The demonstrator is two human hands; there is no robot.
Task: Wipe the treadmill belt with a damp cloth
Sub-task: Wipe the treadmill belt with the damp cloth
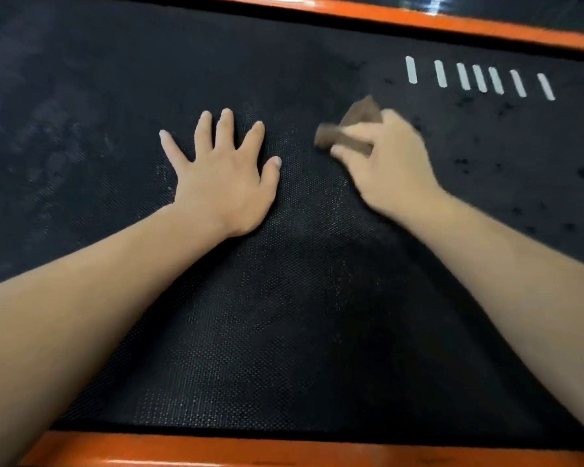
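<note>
Two hands on textured black belt (pixel 300 315), left hand (pixel 223 183) spread flat, right hand (pixel 385 166) pinching blurred brown cloth (pixel 354 126).

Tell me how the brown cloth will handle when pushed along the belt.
Likely floppy: the brown cloth sits bunched and folded in the right hand. Probably light, since the hand only pinches it. The textured belt may drag on it.
</note>
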